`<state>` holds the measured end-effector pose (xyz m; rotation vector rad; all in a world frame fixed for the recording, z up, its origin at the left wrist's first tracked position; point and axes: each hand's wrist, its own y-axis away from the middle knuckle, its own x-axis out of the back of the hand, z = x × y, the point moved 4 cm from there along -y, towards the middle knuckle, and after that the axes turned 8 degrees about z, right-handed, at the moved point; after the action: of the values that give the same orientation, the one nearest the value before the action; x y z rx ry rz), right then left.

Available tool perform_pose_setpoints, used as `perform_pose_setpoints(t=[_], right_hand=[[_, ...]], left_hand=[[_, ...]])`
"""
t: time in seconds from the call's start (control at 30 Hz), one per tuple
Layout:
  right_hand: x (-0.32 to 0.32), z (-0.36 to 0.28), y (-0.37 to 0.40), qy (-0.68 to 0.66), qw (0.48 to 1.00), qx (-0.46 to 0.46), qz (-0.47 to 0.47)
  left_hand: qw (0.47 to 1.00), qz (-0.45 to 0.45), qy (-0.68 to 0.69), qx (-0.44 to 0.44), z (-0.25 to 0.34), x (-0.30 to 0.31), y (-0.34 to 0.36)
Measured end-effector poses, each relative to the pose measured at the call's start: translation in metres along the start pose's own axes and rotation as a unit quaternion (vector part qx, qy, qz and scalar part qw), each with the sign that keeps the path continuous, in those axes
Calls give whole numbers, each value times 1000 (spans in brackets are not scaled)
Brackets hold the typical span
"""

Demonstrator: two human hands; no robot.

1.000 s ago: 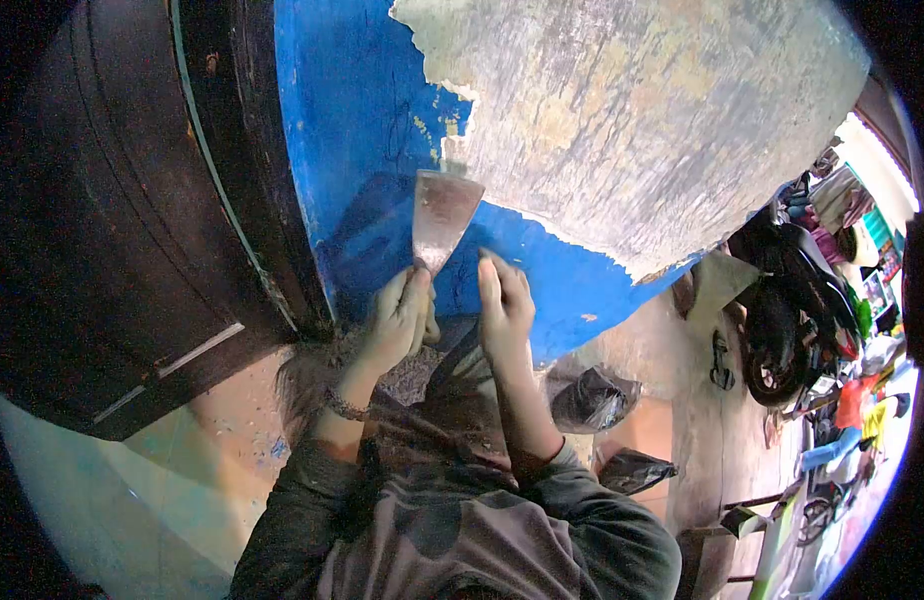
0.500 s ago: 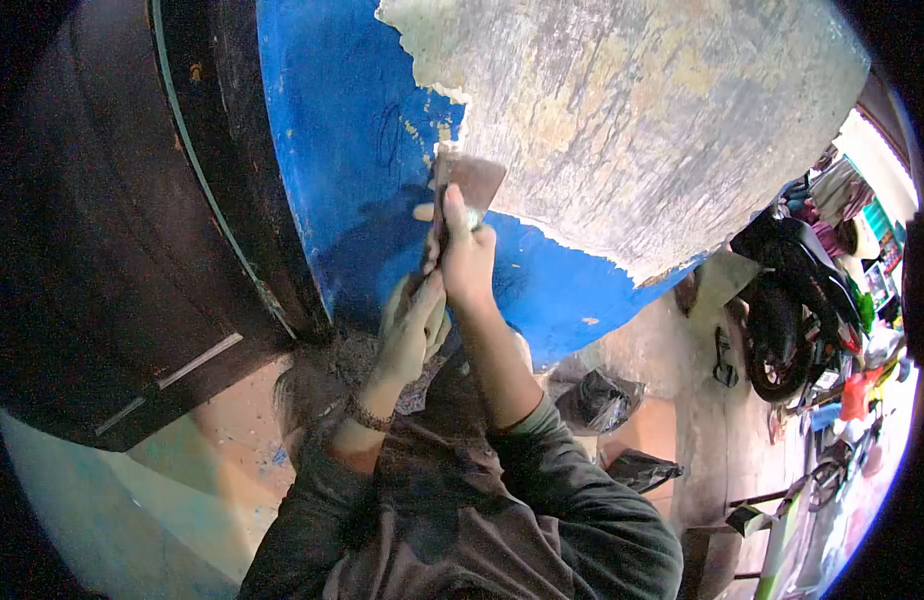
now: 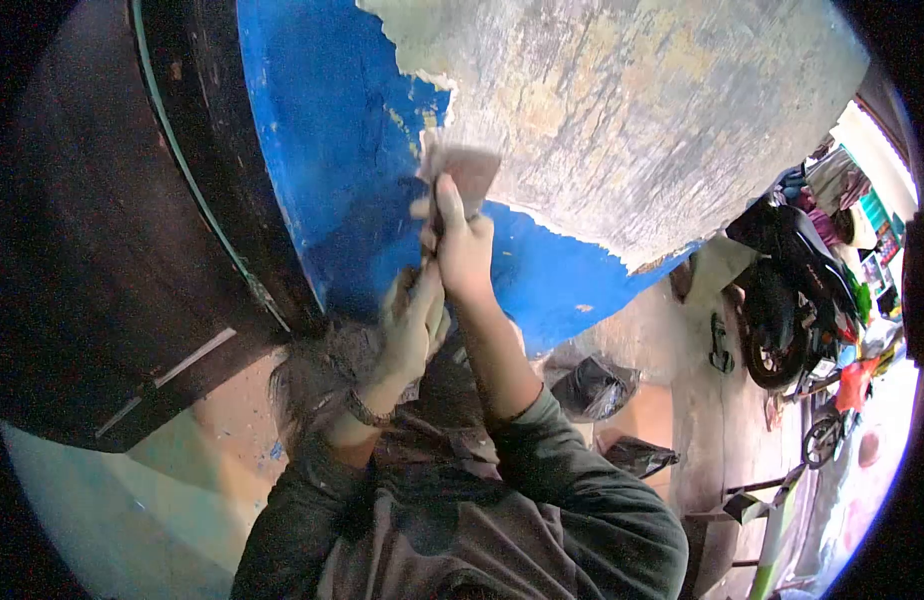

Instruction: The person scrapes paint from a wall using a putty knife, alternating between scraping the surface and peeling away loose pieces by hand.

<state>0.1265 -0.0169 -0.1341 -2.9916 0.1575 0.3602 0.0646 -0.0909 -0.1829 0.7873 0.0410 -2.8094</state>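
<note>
A scraper [image 3: 470,172] with a broad flat blade is against the wall, at the ragged edge between blue paint [image 3: 332,130] and a bare grey-white patch [image 3: 602,120]. My right hand [image 3: 464,245] is closed around it just below the blade, thumb laid along its face. Lower down, my left hand [image 3: 412,318] is closed at the handle's end, its wrist wearing a dark bracelet. Most of the handle is hidden by my fingers, and the blade edge is blurred.
On my left stands a dark wooden door [image 3: 92,230] with its frame. Black plastic bags [image 3: 594,388] lie on the floor to the right. Farther right are a sandal [image 3: 720,345], a parked motorcycle [image 3: 782,290] and household clutter. Small blue flakes [image 3: 277,450] lie on the floor.
The whole view has shifted slightly, with the wall appearing farther left. Both hands still grip the scraper, whose blade has moved a little up and left in view along the paint edge.
</note>
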Motion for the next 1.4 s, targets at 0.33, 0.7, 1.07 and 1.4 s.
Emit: perform_pose_setpoints(t=[0.33, 0.7, 1.07, 1.4], right_hand=[[3, -9, -5, 58, 998, 34, 11], [3, -17, -10, 69, 996, 53, -1], [-15, -54, -17, -24, 996, 87, -8], [-24, -55, -21, 22, 996, 85, -23]], left_hand=[[998, 13, 67, -5, -26, -2, -19], [998, -8, 69, 0, -9, -14, -15], [997, -14, 79, -2, 30, -34, -12], [998, 7, 55, -30, 53, -40, -13]])
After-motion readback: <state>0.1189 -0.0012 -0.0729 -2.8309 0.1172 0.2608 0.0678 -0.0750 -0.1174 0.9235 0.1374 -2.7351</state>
